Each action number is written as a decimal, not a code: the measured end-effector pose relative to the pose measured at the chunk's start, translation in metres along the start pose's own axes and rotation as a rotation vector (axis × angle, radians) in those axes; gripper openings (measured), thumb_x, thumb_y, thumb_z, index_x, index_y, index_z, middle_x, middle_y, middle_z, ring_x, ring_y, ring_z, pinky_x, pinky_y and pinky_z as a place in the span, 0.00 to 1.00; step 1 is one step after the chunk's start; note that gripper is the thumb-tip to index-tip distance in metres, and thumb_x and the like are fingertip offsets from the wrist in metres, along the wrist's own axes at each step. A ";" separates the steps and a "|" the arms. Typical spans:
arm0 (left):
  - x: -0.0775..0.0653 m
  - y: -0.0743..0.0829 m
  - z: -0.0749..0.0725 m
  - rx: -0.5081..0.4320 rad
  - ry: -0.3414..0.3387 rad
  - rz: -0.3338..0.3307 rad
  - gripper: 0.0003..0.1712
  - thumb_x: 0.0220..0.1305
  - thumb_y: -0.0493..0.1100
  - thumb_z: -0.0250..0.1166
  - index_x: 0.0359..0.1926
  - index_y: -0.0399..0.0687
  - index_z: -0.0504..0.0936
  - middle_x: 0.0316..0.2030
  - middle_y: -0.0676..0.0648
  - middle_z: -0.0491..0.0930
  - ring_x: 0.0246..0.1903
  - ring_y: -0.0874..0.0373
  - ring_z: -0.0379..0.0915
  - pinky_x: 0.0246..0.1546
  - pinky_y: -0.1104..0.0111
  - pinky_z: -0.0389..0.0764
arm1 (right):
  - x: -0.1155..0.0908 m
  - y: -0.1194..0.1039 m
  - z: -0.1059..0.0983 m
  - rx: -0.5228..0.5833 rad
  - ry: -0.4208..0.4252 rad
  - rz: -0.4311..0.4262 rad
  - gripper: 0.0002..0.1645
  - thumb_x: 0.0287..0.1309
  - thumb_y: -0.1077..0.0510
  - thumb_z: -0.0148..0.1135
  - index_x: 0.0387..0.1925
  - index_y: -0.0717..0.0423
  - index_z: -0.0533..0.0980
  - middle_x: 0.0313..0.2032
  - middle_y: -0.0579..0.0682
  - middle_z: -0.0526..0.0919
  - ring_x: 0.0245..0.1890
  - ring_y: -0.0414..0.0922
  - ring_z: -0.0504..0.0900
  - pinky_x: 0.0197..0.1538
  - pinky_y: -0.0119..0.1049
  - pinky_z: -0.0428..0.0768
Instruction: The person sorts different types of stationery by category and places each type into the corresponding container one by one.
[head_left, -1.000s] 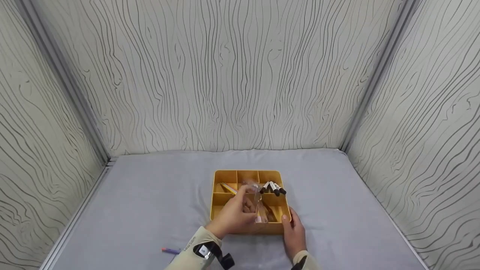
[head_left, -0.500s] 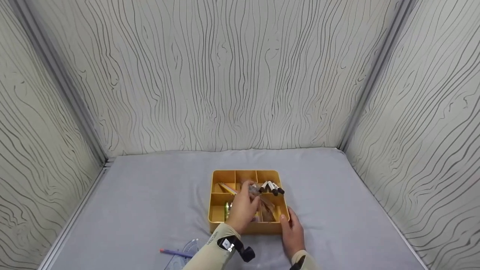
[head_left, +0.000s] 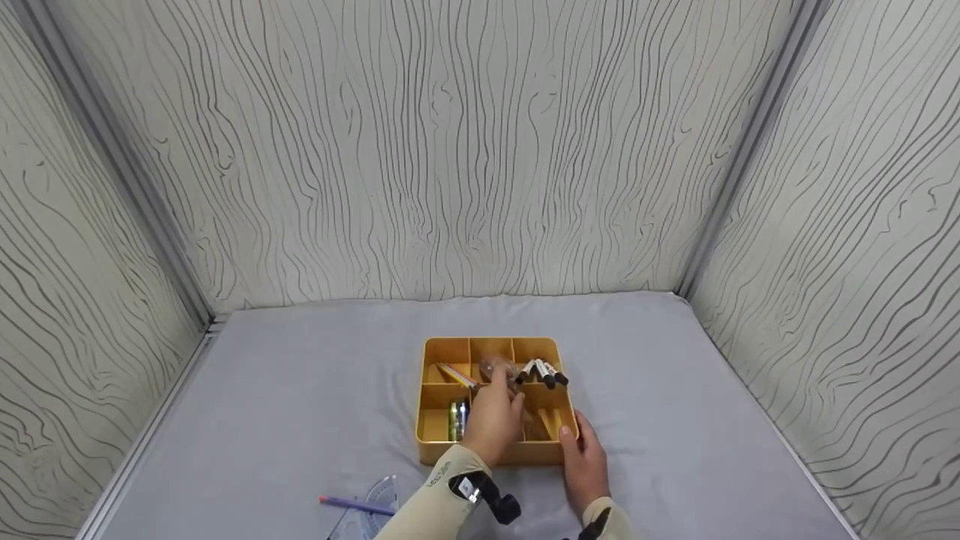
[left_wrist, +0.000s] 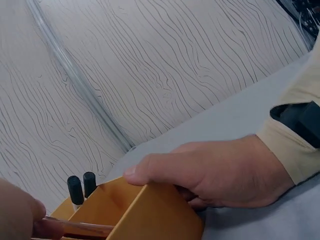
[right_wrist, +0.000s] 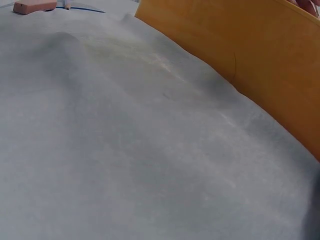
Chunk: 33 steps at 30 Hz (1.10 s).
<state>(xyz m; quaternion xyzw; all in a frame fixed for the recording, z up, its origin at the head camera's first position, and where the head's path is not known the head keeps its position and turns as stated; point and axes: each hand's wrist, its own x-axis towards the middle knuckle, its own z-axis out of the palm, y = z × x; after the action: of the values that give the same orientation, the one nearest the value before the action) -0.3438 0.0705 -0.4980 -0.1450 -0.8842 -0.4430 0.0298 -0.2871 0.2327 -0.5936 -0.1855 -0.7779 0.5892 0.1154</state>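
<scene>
A yellow organizer box point(head_left: 435, 453) with several compartments sits on the grey cloth. My right hand point(head_left: 585, 461) grips its right front corner, thumb on the rim and fingers outside, as the left wrist view also shows. Over the middle of the box reaches my left hand point(head_left: 495, 420), its fingers on a clear plastic bag point(head_left: 493, 366) that is blurred and partly hidden. In the left wrist view, the left fingertips point(left_wrist: 47, 227) pinch a clear strip. Black-capped white markers point(head_left: 543, 373) lean in the back right compartment. Pencils point(head_left: 456, 375) lie back left.
Two shiny cylinders like batteries point(head_left: 458, 420) stand in the front left compartment. Left of my left forearm lie a purple pen point(head_left: 352, 505) with an orange end and a clear protractor point(head_left: 384, 493). A pinkish block point(right_wrist: 35, 5) rests on the cloth point(right_wrist: 125, 140).
My left hand has moved right and forward over the box with the clear plastic, lowering it into the middle. The cylinders and protractor have come into sight. My right hand keeps its grip.
</scene>
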 end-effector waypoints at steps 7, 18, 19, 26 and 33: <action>-0.006 0.000 0.008 0.150 0.000 0.105 0.07 0.70 0.41 0.63 0.43 0.45 0.85 0.34 0.50 0.87 0.33 0.59 0.83 0.33 0.65 0.83 | -0.001 0.001 -0.008 -0.019 0.009 -0.014 0.39 0.74 0.45 0.50 0.75 0.64 0.59 0.73 0.66 0.62 0.72 0.61 0.63 0.72 0.57 0.63; -0.025 -0.036 -0.058 0.135 -0.232 0.340 0.05 0.65 0.41 0.65 0.38 0.50 0.87 0.30 0.59 0.83 0.28 0.69 0.74 0.31 0.75 0.77 | 0.002 0.000 -0.001 -0.028 -0.018 -0.004 0.39 0.73 0.45 0.49 0.76 0.62 0.58 0.74 0.64 0.60 0.75 0.60 0.58 0.74 0.55 0.58; -0.026 -0.043 -0.070 0.136 -0.270 0.345 0.04 0.65 0.42 0.66 0.38 0.51 0.87 0.29 0.61 0.82 0.28 0.69 0.74 0.32 0.75 0.77 | 0.003 -0.001 -0.001 -0.025 -0.017 -0.001 0.40 0.74 0.44 0.49 0.76 0.62 0.57 0.75 0.64 0.60 0.75 0.60 0.57 0.74 0.55 0.58; -0.048 -0.108 -0.153 0.134 -0.481 0.247 0.04 0.53 0.42 0.72 0.30 0.52 0.84 0.26 0.60 0.78 0.27 0.68 0.71 0.30 0.71 0.76 | 0.002 -0.001 0.002 -0.004 -0.014 0.002 0.40 0.74 0.44 0.49 0.77 0.62 0.56 0.75 0.63 0.59 0.75 0.60 0.56 0.75 0.55 0.57; -0.085 -0.154 -0.178 0.269 -0.622 -0.019 0.09 0.45 0.40 0.77 0.26 0.55 0.84 0.24 0.57 0.77 0.26 0.61 0.69 0.30 0.64 0.73 | 0.000 -0.001 0.002 0.009 -0.006 0.002 0.39 0.74 0.46 0.50 0.76 0.64 0.58 0.74 0.65 0.61 0.74 0.60 0.59 0.74 0.56 0.58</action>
<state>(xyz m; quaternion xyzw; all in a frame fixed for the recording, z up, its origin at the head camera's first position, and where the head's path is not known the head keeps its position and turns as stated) -0.3190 -0.1766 -0.5249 -0.2597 -0.9027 -0.2574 -0.2268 -0.2881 0.2305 -0.5934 -0.1839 -0.7755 0.5932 0.1134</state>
